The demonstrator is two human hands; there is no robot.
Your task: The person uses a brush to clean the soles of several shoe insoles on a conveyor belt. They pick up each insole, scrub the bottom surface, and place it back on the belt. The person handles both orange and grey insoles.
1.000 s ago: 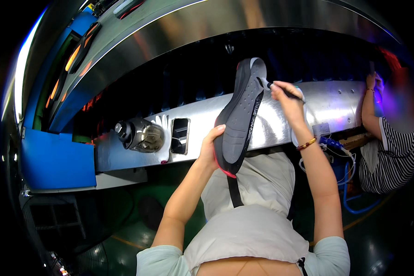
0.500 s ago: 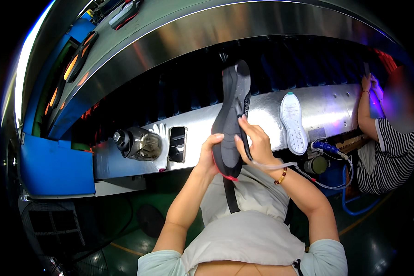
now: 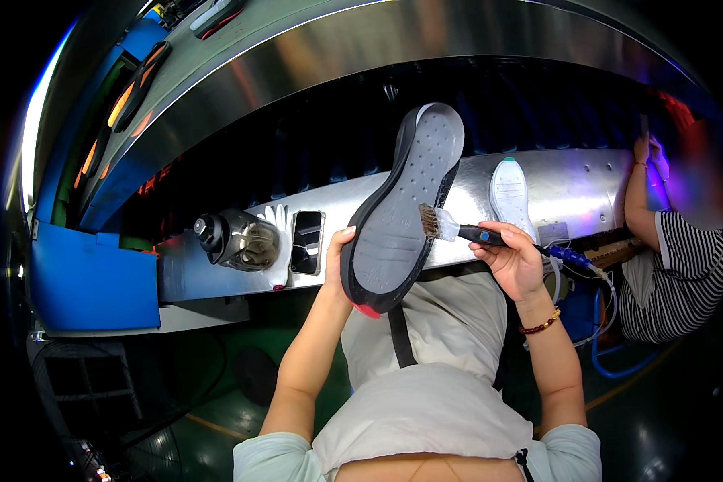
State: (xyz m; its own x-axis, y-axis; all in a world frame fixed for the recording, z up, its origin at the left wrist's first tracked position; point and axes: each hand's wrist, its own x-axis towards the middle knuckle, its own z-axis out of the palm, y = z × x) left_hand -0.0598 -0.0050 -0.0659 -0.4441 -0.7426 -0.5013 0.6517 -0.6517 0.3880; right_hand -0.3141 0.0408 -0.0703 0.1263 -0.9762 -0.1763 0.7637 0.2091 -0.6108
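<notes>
At the centre of the frame the left hand (image 3: pixel 337 261) grips a dark shoe sole (image 3: pixel 402 217) by its lower left edge. The thumb lies along the rim; the other fingers wrap behind the sole and are hidden. The sole stands tilted, its grey dotted face toward the camera, toe toward the upper right and heel at the lower centre, where a red edge shows.

Right of centre, the right hand (image 3: pixel 512 261) is curled around the dark handle of a small brush (image 3: pixel 450 229), whose bristles touch the sole's right edge.

Behind them, a white sole (image 3: pixel 510 193) rests on the metal bench (image 3: pixel 570 181). At the right edge, another person's arm (image 3: pixel 636 197) reaches up; that person's hand is blurred in purple light. A dark jar-like object (image 3: pixel 237 238) on the left is hard to make out.
</notes>
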